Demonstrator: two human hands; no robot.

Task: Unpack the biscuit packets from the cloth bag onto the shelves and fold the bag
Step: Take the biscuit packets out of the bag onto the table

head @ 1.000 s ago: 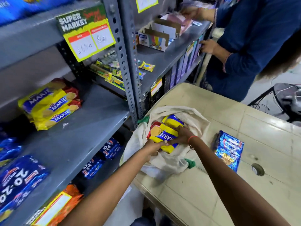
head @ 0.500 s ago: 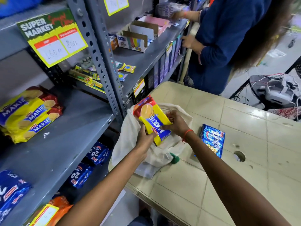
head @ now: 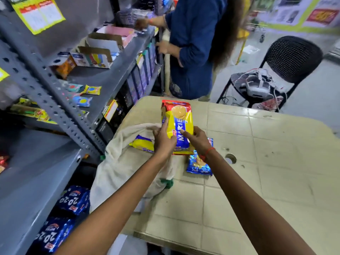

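A yellow and red Marie biscuit packet [head: 177, 118] is held upright above the table by both hands. My left hand [head: 162, 139] grips its left edge and my right hand [head: 196, 140] grips its lower right. The cream cloth bag [head: 119, 162] lies open on the table's left side. Another yellow Marie packet [head: 142, 144] shows in its mouth. A blue biscuit packet [head: 198, 164] lies flat on the table, partly under my right wrist.
Grey metal shelves [head: 36, 172] stand to the left, with blue 20-20 packets [head: 73, 199] on a lower level. A person in blue [head: 193, 43] stands at the far shelf. A black chair [head: 287, 59] with cables is at back right. The table [head: 257, 172] has a hole.
The Marie packet has come out of the bag and risen, now upright and further right above the table. The camera view has swung right, away from the shelf's Marie stack.
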